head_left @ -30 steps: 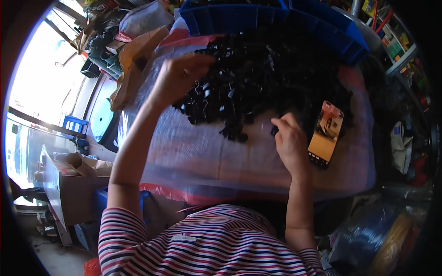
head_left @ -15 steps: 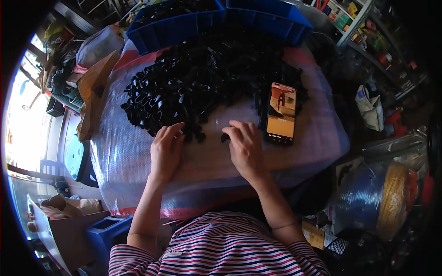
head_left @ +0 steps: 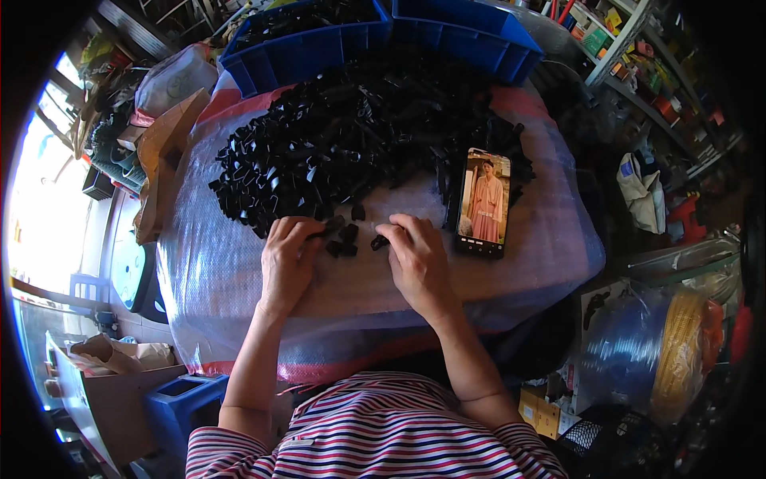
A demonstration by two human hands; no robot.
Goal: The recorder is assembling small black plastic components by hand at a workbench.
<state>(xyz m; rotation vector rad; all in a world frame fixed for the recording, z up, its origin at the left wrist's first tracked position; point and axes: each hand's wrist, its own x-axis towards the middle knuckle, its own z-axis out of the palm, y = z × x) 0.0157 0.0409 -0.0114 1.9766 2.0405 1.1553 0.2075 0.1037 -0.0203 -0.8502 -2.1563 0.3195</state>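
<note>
A broad heap of small black plastic pieces covers the far part of the sack-covered work surface. At the heap's near edge my left hand is closed, its thumb and forefinger on a small dark piece at the fingertips, partly hidden. My right hand pinches another black plastic piece between thumb and fingers. Several loose black pieces lie between the two hands. A phone stands tilted to the right of my right hand, its screen lit with a picture of a person.
Two blue bins stand behind the heap; the left one holds black pieces. Brown paper hangs at the left edge. A blue stool is at lower left, a plastic-wrapped roll at right, and crowded shelves at far right.
More loose black pieces now lie between my hands. My right hand has shifted slightly left and nearer, still with a black piece. The phone's picture has changed.
</note>
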